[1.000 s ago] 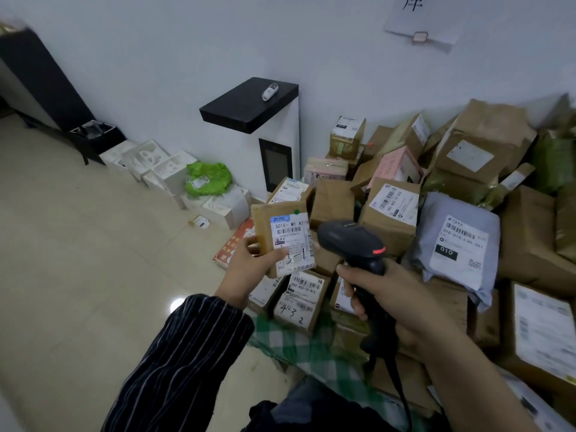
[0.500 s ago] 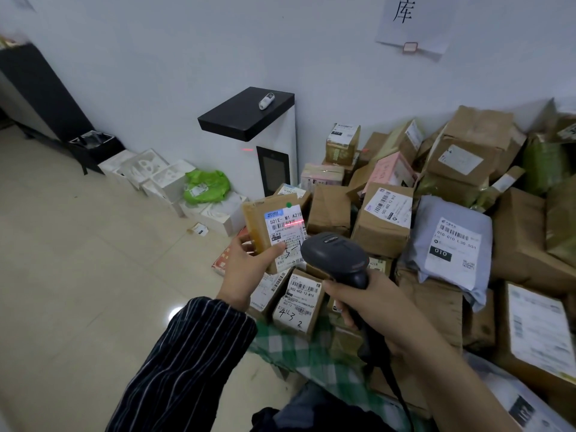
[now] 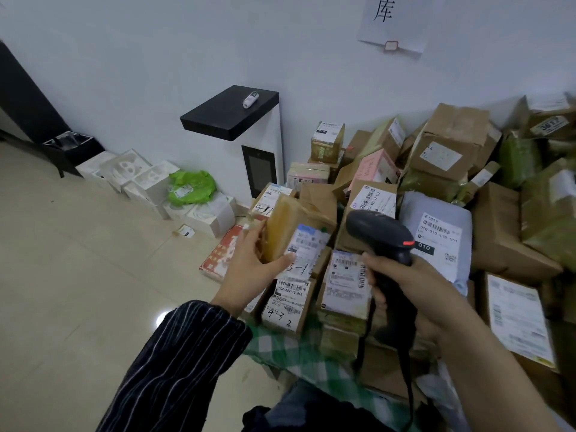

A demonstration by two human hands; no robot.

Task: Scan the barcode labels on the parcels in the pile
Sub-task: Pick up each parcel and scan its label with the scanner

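Note:
My left hand (image 3: 249, 263) grips a small brown taped parcel (image 3: 285, 232) by its lower left side, thumb on its white barcode label (image 3: 304, 251). The parcel is tilted, its label blurred and turned to the right. My right hand (image 3: 402, 294) holds a black handheld barcode scanner (image 3: 378, 235) by the grip, its head just right of the parcel and its cable hanging down. Behind both lies the pile of parcels (image 3: 448, 157), mostly brown boxes with white labels, plus a grey mailer bag (image 3: 436, 235).
A white kiosk with a black top (image 3: 232, 112) stands against the wall left of the pile. White foam boxes (image 3: 140, 179) and a green bag (image 3: 191, 187) lie on the tiled floor (image 3: 78, 275). A green checked cloth (image 3: 280, 347) lies under the nearest parcels.
The parcel in my left hand has tilted and swung its label away to the right, dropping toward the pile. The scanner's red scan line on the label is gone.

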